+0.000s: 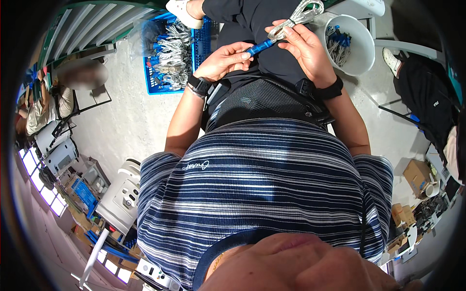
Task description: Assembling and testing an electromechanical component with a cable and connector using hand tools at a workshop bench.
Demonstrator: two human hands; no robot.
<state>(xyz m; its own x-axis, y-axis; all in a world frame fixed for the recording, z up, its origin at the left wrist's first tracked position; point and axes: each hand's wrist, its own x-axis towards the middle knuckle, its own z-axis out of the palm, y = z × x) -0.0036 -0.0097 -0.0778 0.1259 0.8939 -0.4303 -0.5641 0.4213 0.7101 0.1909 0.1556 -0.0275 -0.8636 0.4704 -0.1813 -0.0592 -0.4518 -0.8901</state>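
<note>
Seen from above, looking down over a striped shirt (264, 179) to two hands above the lap. Far left, on the concrete floor: a blue crate (201, 46) heaped with coiled grey cables (172, 53) with blue ends. Next, the left hand (224, 60), a black watch (199, 85) at the wrist, fingers pinched around the low end of a blue plug (259, 47). Plug slanting up and to the right, long axis running from the left hand toward the right hand. Attached grey cable (296, 17), folded into a looped bundle, carrying on along the same slant. Right hand (307, 48), dark band at the wrist, thumb and fingers closed on the bundle just past the plug's upper tip. Hands close together, both grasping, neither nearer. Far right: a white bucket (361, 46) on the floor with more such cables (337, 43) inside, just beside the right hand.
</note>
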